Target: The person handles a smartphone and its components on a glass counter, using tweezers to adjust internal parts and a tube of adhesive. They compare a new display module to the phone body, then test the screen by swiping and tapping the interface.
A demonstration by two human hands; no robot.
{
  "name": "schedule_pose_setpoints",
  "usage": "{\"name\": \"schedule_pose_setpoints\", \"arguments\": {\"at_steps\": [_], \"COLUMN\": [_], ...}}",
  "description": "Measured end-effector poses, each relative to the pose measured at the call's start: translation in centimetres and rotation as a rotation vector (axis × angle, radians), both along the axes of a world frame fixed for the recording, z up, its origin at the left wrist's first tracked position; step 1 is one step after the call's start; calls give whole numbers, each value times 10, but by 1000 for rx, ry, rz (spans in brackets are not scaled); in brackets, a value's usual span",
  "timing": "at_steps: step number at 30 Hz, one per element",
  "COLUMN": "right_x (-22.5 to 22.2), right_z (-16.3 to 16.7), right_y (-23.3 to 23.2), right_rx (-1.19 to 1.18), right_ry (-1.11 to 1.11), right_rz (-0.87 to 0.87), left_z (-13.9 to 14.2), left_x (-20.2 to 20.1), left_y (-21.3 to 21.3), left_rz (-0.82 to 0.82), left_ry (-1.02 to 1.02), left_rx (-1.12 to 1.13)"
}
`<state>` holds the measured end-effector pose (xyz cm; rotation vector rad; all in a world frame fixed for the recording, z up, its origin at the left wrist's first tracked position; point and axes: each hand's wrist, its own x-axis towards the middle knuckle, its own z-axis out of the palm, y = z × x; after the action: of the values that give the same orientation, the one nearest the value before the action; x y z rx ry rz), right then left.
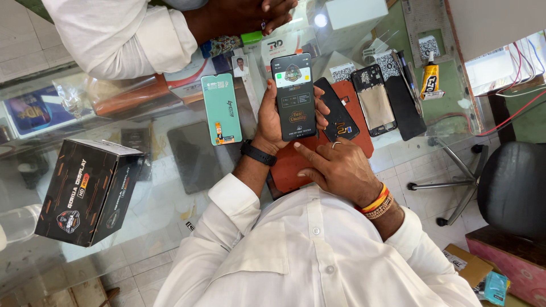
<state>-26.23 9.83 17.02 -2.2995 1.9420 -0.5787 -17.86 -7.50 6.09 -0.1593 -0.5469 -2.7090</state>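
The left hand (pixel 273 116), with a black band at its wrist, is closed around a dark phone display panel (pixel 293 95) at the centre of the frame, the panel held upright with its face towards the camera. The right hand (pixel 339 166), just below and to the right, holds nothing; its index finger is stretched towards the lower edge of the panel while the other fingers are curled in, and coloured bangles are worn at its wrist. A red mat (pixel 296 162) lies under both hands on the glass counter (pixel 165 210). A teal-backed screen part (pixel 221 108) lies to the left of the panel, and a black phone (pixel 336 111), an opened phone frame (pixel 374 100) and a yellow glue tube (pixel 430 79) are seen to its right. A black display box (pixel 88 190) stands at the lower left of the frame. At the top of the frame, another person's hand (pixel 239 17) in a white sleeve rests on the counter.
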Motion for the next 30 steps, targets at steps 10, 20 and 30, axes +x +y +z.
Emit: {"name": "schedule_pose_setpoints", "arguments": {"at_steps": [10,20,30], "right_x": [2,6,7], "right_z": [-2,3,5], "right_y": [-2,-1,-4], "right_rx": [-16,-16,21], "right_ry": [21,-7,-27], "right_rz": [-84,18,37], "left_z": [0,-2,-1], "left_x": [-1,2,1], "left_y": [0,1,-1], "left_rz": [-10,14,-2], "left_ry": [15,16,17], "left_rx": [6,-10,24]}}
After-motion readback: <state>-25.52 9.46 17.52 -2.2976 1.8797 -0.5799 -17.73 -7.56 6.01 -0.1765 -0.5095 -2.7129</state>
